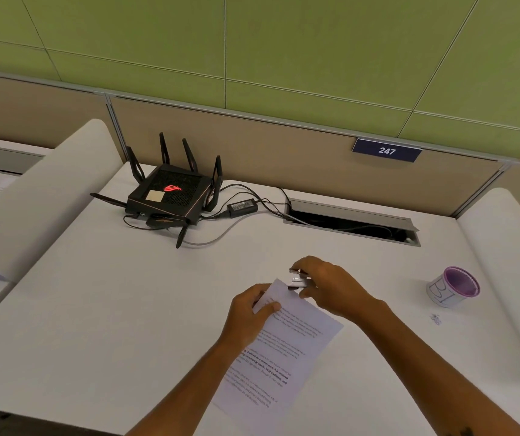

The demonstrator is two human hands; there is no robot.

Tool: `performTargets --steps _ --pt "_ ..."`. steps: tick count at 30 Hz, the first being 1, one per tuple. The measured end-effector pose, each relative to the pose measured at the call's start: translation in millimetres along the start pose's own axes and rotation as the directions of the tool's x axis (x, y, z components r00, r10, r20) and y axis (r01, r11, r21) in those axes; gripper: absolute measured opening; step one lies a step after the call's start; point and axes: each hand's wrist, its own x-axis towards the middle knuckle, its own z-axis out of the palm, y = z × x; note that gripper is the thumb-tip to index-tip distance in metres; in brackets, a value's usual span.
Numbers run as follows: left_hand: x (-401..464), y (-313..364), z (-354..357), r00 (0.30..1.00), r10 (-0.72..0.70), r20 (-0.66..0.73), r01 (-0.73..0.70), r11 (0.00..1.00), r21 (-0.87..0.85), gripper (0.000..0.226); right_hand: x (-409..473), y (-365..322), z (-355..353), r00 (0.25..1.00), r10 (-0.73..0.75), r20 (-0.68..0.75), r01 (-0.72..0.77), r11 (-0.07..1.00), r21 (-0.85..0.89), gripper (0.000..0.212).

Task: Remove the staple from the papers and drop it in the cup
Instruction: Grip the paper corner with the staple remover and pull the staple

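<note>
Between the fingertips of the two hands, at the top corner of the papers (287, 344), was where the staple would have sat, but it was too small and too covered to make out. The right hand (331, 287) was clenched around a staple remover (299, 280), a small dark and metallic tool whose jaws pointed toward that corner and appeared to touch the sheet's edge; whether they had caught the staple could not be told. The left hand (249, 313) pinched the papers just below the same corner, thumb on top of the printed side and the other fingers curled beneath, so the corner stood lifted off the desk (126, 309) while the rest of the sheets trailed down toward the person, between the two forearms. Beyond the right hand's knuckles, well apart and off to that side, stood the cup (452, 287), upright, with a purple rim and a white wrap bearing drawn marks. Just near the cup, on the side closer to the person, lay a tiny tangle of something (435, 318) too small to identify. Past the fingertips, further up the white desk, a black router (170, 193) with upright antennas glowed red on top, its cables running to a power brick (242, 206) and into an open cable tray (351, 221). Above that, a blue plate (387, 150) on the partition read 247.
</note>
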Motion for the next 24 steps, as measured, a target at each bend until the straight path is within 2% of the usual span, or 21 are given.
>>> performTargets --steps 3,6,10,15,19,24 --pt "1 0 -3 0.999 -0.03 -0.043 0.03 0.999 -0.02 0.024 -8 -2 2 0.976 0.178 -0.126 -0.137 0.95 0.282 0.042" --pt "4 2 -3 0.995 -0.038 -0.094 0.034 0.998 -0.045 0.019 -22 -13 8 0.917 0.307 -0.253 -0.141 0.845 0.515 0.045" --pt "4 12 0 0.99 -0.031 -0.138 0.019 0.996 -0.084 0.015 -45 -32 36 0.847 0.468 -0.251 -0.153 0.668 0.728 0.038" --pt "3 24 9 0.983 -0.042 -0.18 0.017 0.991 -0.136 0.014 -57 -57 70 0.816 0.509 -0.272 -0.124 0.614 0.779 0.024" --pt "-3 29 19 0.985 -0.01 -0.173 -0.017 0.988 -0.156 0.02 -59 -72 70 0.788 0.54 -0.295 -0.098 0.583 0.807 0.022" --pt "-10 37 26 0.996 0.044 -0.072 -0.057 0.98 -0.191 0.028 -57 -72 65 0.769 0.565 -0.299 -0.086 0.555 0.827 0.025"
